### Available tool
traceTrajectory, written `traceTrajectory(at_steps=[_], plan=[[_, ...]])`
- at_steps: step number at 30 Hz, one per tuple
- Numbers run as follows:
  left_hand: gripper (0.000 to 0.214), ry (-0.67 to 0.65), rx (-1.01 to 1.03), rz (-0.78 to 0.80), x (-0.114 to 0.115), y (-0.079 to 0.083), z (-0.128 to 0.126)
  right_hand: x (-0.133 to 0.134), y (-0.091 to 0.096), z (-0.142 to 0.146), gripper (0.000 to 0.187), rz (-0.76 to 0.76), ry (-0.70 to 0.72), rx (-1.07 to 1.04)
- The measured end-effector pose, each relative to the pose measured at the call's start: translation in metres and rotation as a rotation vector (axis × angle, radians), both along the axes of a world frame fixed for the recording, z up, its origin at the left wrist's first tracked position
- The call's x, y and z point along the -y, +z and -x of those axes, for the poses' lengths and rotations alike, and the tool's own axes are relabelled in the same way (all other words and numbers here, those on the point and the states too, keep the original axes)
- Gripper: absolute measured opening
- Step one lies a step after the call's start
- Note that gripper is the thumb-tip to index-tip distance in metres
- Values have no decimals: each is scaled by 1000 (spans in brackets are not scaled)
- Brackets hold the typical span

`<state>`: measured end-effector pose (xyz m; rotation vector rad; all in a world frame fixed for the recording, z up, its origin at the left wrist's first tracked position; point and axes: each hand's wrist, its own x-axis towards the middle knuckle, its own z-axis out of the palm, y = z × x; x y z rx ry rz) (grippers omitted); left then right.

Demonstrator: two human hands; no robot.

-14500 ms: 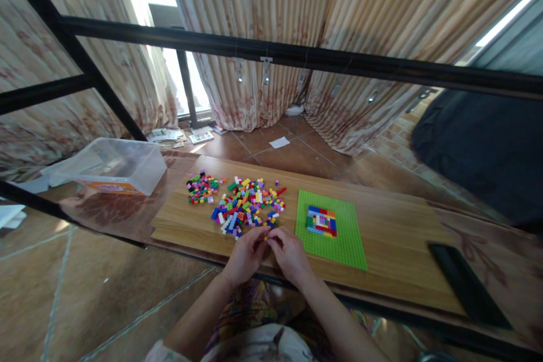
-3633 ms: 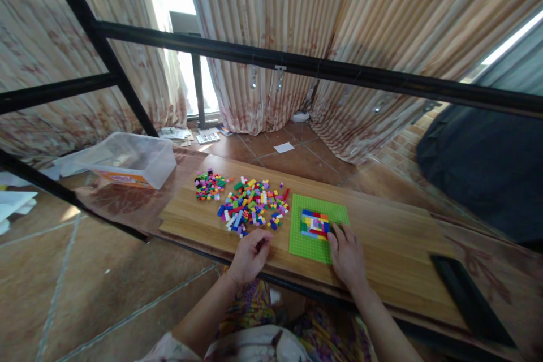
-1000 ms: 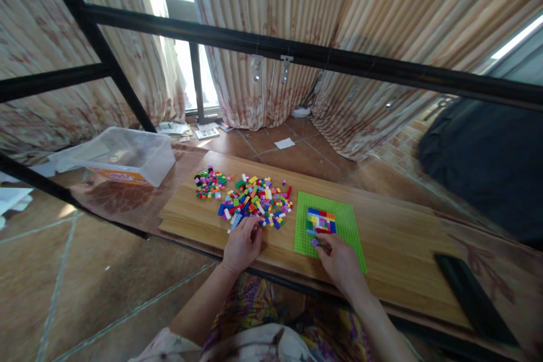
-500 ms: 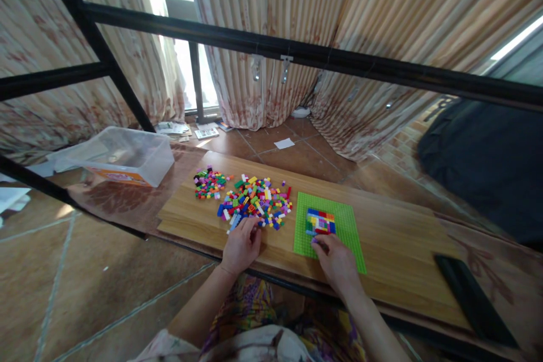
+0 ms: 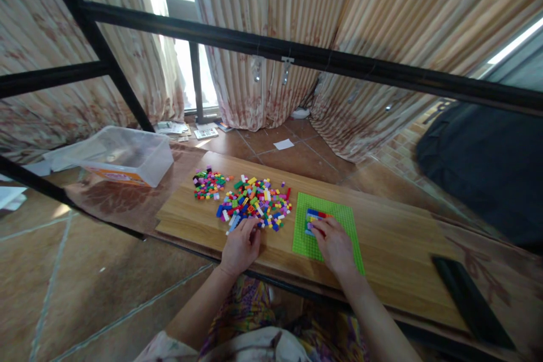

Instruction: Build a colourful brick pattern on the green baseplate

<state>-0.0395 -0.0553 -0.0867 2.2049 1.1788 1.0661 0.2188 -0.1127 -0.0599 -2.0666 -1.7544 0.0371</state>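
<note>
On the green baseplate (image 5: pixel 303 244) sits a low block of colourful bricks (image 5: pixel 316 212), partly covered by my right hand (image 5: pixel 335 243). Between the thumb and fingertips of that hand is a small purple brick (image 5: pixel 311 225), held at the block's left side; whether it touches the bricks below, I cannot tell. My left hand (image 5: pixel 241 246) rests at the near edge of a large pile of loose bricks (image 5: pixel 258 195), beside a light blue brick (image 5: pixel 235 222). Its fingers are curled together, and whatever is in them is hidden.
A smaller heap of bricks (image 5: pixel 209 184) lies left of the large pile on the wooden board (image 5: pixel 390 243). A clear plastic bin (image 5: pixel 159 161) stands at the left. At the right end is a dark flat object (image 5: pixel 470 300). A black metal bar (image 5: pixel 237 39) crosses beyond the board.
My right hand has moved slightly away from me with the purple brick, from the block's near edge to over its left side, covering more of it. My left hand stays about where it was.
</note>
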Motion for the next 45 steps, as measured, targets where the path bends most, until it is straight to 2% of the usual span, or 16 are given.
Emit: traceTrajectory(at_steps=[14,30,38,45], plan=[[23,-1,-5,0,1,1,0,-3,0,0,21,22,5,1],[22,4,-11,-25,0,2,-1,-11,10,-1,17,41,-1,35],[22,7,-26,-35,0,3,0,-5,-3,-7,27,-53,-133,-43],[22,9,-32,-35,0,1,0,-11,-10,3,51,-90,-357,12]])
